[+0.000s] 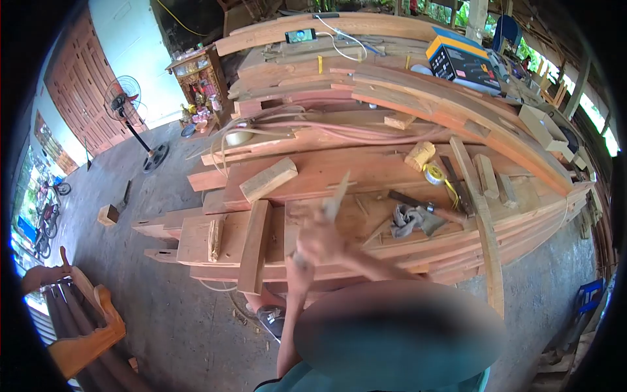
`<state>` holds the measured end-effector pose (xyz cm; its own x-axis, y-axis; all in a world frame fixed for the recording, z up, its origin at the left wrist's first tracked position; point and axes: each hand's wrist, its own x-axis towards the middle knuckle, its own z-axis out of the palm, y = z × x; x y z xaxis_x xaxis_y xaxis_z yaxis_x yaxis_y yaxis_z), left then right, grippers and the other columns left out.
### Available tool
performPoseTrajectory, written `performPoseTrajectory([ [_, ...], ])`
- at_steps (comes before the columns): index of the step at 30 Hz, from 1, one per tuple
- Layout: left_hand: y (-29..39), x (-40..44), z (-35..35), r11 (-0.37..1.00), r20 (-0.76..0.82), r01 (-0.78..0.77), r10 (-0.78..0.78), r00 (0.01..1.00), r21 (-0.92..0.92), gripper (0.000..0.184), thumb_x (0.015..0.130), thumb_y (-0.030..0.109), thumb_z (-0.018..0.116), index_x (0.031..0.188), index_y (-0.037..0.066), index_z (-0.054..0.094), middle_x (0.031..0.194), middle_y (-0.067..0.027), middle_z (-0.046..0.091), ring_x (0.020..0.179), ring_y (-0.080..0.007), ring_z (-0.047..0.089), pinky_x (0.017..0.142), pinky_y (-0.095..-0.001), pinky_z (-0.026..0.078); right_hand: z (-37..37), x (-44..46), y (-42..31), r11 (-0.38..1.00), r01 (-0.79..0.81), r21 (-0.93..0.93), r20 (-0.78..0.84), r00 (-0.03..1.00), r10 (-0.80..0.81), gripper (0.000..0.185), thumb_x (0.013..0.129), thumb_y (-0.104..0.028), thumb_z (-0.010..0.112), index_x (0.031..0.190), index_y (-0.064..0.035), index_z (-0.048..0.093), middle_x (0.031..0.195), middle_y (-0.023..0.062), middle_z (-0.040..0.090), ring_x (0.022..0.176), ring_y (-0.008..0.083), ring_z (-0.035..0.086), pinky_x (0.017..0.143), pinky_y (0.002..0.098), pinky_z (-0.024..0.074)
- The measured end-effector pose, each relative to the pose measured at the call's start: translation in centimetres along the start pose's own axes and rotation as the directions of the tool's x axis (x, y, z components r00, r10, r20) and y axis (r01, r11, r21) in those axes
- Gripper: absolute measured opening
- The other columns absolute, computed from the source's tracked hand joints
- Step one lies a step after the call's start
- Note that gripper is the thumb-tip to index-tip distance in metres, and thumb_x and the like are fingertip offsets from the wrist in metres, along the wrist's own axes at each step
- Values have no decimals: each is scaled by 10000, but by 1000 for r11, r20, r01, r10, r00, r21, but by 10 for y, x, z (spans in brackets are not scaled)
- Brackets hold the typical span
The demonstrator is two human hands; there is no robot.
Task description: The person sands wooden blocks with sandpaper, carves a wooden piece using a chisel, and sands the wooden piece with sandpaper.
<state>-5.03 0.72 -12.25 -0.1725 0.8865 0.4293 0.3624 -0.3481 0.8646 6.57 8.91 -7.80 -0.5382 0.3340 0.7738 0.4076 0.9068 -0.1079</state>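
Observation:
My right hand (320, 242) is closed round a pale, pointed stick-like piece (336, 198) that sticks up and tapers to a tip; motion blurs it, and I cannot tell whether it is wood or a blade. Just below, my left hand (300, 271) is closed too, close against the right; what lies in its fingers is mostly hidden. Both hands are above the near edge of the stacked timber (287, 222). To their right lie a hammer (410, 199), a grey rag (406, 221) and a yellow tape roll (434, 174).
A squared block (269, 179) and a crosswise beam (255, 248) lie left of the hands. A long batten (480, 215) crosses the pile at right. Curved beams (457, 121), hoses (346, 130), a phone (300, 36) and a tool box (464, 65) are farther back. A fan (134, 124) stands left.

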Motion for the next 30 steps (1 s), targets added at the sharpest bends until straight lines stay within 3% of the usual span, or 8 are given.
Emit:
performPoseTrajectory([
  [2, -5, -3, -2, 975, 47, -168, 163, 986, 142, 179, 769, 49, 597, 906, -66, 601, 760, -196, 625, 697, -275, 615, 627, -325, 453, 9, -11, -4, 986, 165, 30, -93, 982, -162, 246, 740, -224, 487, 532, -91, 489, 565, 106, 504, 596, 284, 504, 808, 465, 377],
  [3, 3, 0, -2, 993, 40, 89, -92, 995, 73, 174, 768, 34, 591, 913, -61, 604, 808, -203, 623, 752, -329, 594, 653, -336, 451, 21, -15, 31, 999, 36, -21, 235, 972, -30, 187, 716, -182, 499, 572, -64, 515, 626, 90, 538, 652, 265, 536, 655, 451, 400],
  [8, -20, 5, 4, 997, 1, 77, -77, 997, 18, 195, 768, 23, 581, 944, -60, 598, 789, -179, 629, 718, -305, 615, 643, -329, 463, 10, -8, 96, 953, -275, -124, -186, 950, 250, 110, 681, -159, 534, 632, -60, 530, 624, 98, 531, 655, 283, 532, 658, 450, 396],
  [14, -52, 4, 15, 974, -67, -202, 209, 976, 100, 232, 768, 50, 612, 968, -64, 584, 765, -199, 621, 716, -282, 621, 651, -346, 466, 10, -16, 61, 950, -88, -299, -55, 996, 75, 185, 714, -92, 478, 542, -39, 435, 548, 142, 448, 591, 325, 471, 614, 451, 362],
  [17, -6, 20, 0, 988, 117, 157, -155, 981, -8, 217, 781, 45, 606, 984, -34, 604, 861, -183, 639, 828, -203, 618, 725, -292, 463, -19, -8, 142, 934, -333, 129, -233, 905, 355, 152, 729, -81, 499, 600, -19, 448, 585, 159, 465, 610, 354, 477, 592, 458, 349],
  [20, -37, 9, 10, 997, -33, 66, -65, 997, 35, 218, 791, 61, 606, 982, -44, 604, 875, -175, 646, 809, -185, 618, 712, -289, 464, 3, -7, 121, 859, -489, -150, -512, 782, 356, 246, 829, -127, 391, 659, 22, 486, 674, 193, 519, 647, 364, 491, 618, 462, 341],
  [25, 11, 15, 10, 994, 76, 90, -95, 993, 66, 146, 786, 45, 575, 895, -42, 617, 756, -200, 620, 742, -311, 618, 685, -365, 463, -32, -28, 124, 847, -522, 99, -263, 808, 528, 249, 811, -128, 413, 620, 14, 489, 658, 178, 510, 685, 348, 488, 654, 448, 321],
  [30, 12, 21, 13, 990, 151, 138, -141, 978, 31, 147, 763, 21, 577, 885, -53, 613, 741, -210, 611, 746, -328, 616, 678, -370, 459, -18, -14, 45, 977, -210, -25, -16, 978, 210, 132, 681, -174, 549, 629, -56, 579, 680, 108, 552, 688, 263, 520, 705, 422, 371],
])
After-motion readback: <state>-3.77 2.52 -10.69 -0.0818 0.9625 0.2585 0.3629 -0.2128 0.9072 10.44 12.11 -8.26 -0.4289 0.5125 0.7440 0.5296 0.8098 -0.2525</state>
